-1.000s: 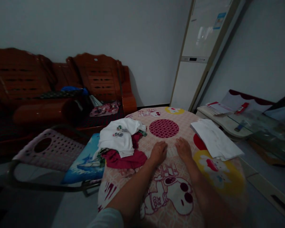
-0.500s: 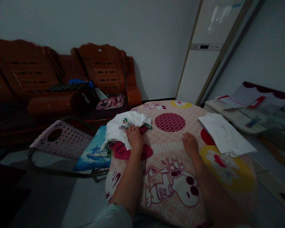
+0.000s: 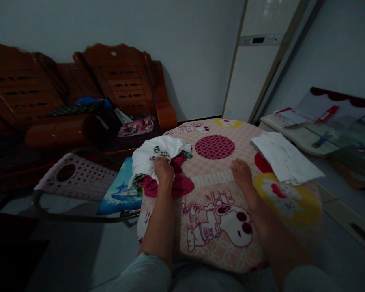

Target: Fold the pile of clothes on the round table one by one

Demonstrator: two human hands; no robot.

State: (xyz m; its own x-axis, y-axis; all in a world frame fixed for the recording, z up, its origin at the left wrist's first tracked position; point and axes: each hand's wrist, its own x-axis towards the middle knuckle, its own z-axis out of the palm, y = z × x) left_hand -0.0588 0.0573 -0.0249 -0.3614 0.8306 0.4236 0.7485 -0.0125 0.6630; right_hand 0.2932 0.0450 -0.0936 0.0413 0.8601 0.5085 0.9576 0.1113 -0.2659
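My left hand is closed on the near edge of a crumpled white shirt, which has small dark lettering and a green and pink print. Beneath the shirt lie dark red cloth and some green patterned fabric. My right hand rests on or just over the pink patterned tablecloth, its fingers loosely apart with nothing in them. To the right of that hand, a folded white garment lies flat near the table's edge.
A woven chair with a blue cushion stands against the table's left side. Behind it is a wooden bench with cloth and bags. A side table with papers stands at the right, and a tall white cabinet behind.
My left hand has gone from lying spread on the white shirt to gripping its near edge. My right hand has stayed at nearly the same spot on the tablecloth. The view has shifted slightly.
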